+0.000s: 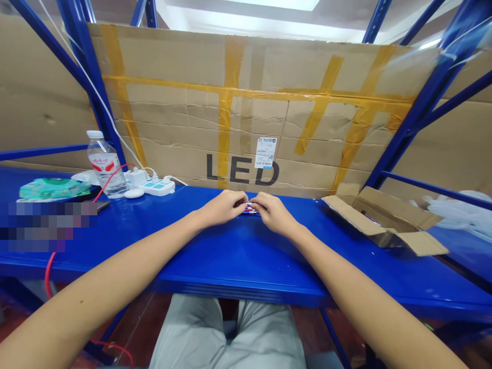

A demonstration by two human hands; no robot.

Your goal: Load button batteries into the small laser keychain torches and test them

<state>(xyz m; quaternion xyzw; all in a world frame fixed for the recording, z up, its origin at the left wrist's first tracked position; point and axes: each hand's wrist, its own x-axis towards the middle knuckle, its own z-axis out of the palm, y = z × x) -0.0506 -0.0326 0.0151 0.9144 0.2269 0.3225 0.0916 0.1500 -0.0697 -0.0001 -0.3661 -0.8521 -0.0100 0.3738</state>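
A small group of slim, pen-like items (250, 209) in blue, red and white lies at the middle of the blue table, between my two hands. My left hand (227, 206) is closed at the left end of them, with thumb and fingertips pinched together. From the other side my right hand (273, 211) pinches their right end, its fingers curled. The fingertips of both hands nearly meet. My fingers cover much of these items, so their exact kind and number are hard to make out.
An open cardboard box (384, 220) stands at right on the blue table (246, 261). At left are a water bottle (105, 166), a white power strip (157, 187), a green packet (54, 188) and a red cable (48, 274). A large cardboard sheet (172, 123) rises behind.
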